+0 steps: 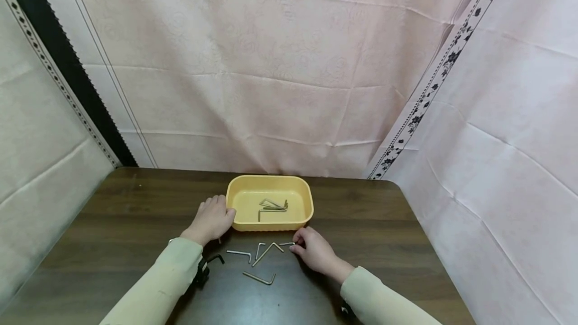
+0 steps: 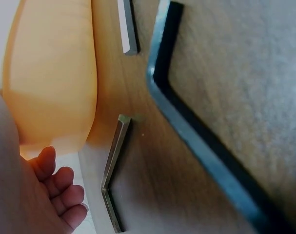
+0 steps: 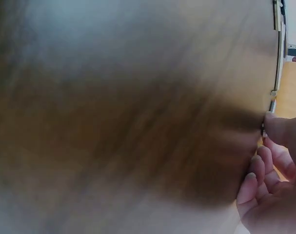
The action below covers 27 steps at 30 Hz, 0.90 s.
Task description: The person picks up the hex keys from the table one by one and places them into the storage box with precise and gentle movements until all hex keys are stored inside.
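Observation:
My left hand (image 1: 211, 218) holds the left side of a yellow plastic tray (image 1: 271, 227), thumb over the rim and fingers along the outer wall. Inside the tray lie several hex keys (image 1: 274, 209). Just in front of its right corner, my right hand (image 1: 316, 251) pinches a small silver hex key (image 1: 286, 244) by its right end, thumb against fingertips, close over the table. In the right wrist view, the thumb (image 3: 279, 127) meets the fingers low by the tabletop. The left wrist view has a black hex key (image 2: 187, 131) and a brass one (image 2: 113, 156) near the left hand.
Between the hands, on the dark wooden table (image 1: 158, 204), lie a silver hex key (image 1: 239, 253), a small one (image 1: 258, 252) and a longer brass one (image 1: 264, 255). Another hex key (image 1: 258, 278) is nearer the front. Pale cloth (image 1: 271, 89) hangs behind the table.

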Tool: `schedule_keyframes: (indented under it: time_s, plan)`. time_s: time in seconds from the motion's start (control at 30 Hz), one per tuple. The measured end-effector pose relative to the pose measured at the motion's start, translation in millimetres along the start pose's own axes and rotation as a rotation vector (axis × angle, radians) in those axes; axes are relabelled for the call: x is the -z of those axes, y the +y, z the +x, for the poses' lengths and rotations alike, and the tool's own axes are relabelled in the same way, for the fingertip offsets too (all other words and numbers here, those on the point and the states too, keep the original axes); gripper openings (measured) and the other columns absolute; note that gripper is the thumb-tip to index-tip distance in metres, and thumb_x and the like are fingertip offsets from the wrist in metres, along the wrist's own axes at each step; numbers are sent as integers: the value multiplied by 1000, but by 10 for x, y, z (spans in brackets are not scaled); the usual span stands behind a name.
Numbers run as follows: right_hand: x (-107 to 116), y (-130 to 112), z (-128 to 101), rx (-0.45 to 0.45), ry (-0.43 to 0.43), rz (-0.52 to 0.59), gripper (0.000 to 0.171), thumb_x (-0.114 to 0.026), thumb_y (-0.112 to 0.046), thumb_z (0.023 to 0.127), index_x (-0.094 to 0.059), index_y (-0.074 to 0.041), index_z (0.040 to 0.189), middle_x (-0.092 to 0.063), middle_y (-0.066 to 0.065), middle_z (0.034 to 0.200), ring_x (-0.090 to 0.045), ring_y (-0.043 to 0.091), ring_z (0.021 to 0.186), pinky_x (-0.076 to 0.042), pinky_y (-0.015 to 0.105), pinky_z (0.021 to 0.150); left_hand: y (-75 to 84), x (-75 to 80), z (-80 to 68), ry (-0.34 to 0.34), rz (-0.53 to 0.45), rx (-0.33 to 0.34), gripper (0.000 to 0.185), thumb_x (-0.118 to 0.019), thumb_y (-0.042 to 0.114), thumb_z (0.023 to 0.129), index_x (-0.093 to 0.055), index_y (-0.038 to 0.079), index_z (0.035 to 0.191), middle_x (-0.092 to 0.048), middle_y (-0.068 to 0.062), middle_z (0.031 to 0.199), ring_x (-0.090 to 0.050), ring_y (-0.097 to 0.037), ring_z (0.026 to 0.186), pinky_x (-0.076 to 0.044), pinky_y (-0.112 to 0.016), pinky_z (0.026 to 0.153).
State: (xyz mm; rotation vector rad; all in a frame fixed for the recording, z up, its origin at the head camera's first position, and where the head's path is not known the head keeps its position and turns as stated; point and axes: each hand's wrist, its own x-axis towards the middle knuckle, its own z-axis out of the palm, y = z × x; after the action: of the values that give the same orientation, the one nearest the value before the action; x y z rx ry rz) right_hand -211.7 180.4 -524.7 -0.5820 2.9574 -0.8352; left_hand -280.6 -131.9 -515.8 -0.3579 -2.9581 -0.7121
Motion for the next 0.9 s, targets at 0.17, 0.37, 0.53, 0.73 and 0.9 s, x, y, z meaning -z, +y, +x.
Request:
schedule_keyframes:
  time_s: [0.17, 0.37, 0.53, 0.73, 0.9]
  plan:
    - [43, -24, -20, 53, -33, -24, 12, -71, -16, 87, -59, -15, 85, -49, -7, 78, -48, 9, 73, -42, 27, 67, 28, 41, -10, -17, 8, 17, 25, -44, 25, 93, -50, 2, 94, -46, -9, 85, -42, -29, 81, -33, -45, 77]
    - [62, -16, -40, 105, -62, -55, 15, -70, -14, 88, -56, -14, 83, -48, -7, 78, -46, 11, 75, -41, 28, 67, 21, 36, -18, -22, 2, 16, 26, -43, 26, 94, -50, 1, 96, -46, -9, 86, -42, -28, 81, -33, -45, 77]
    - [87, -8, -42, 109, -118, -77, 16, -68, -16, 90, -53, -15, 84, -46, -7, 78, -44, 12, 75, -39, 28, 67, 2, 12, -13, -3, -3, -1, 27, -43, 26, 92, -50, 0, 95, -45, -9, 85, -41, -29, 80, -32, -45, 77]
    - [154, -4, -47, 92, -158, -15, 15, -66, -14, 91, -52, -14, 87, -50, -7, 76, -47, 9, 70, -41, 27, 65, 16, 27, -12, -12, -6, 8, 29, -43, 27, 93, -50, -1, 98, -47, -10, 87, -42, -29, 82, -33, -46, 79]
    - [200, 32, -65, 103, -173, 41, 8, -65, -11, 91, -58, -11, 90, -54, -7, 78, -50, 6, 69, -44, 27, 65, 32, 47, -16, -27, -11, 15, 29, -44, 26, 93, -51, -2, 100, -47, -10, 87, -42, -29, 82, -33, -47, 79]
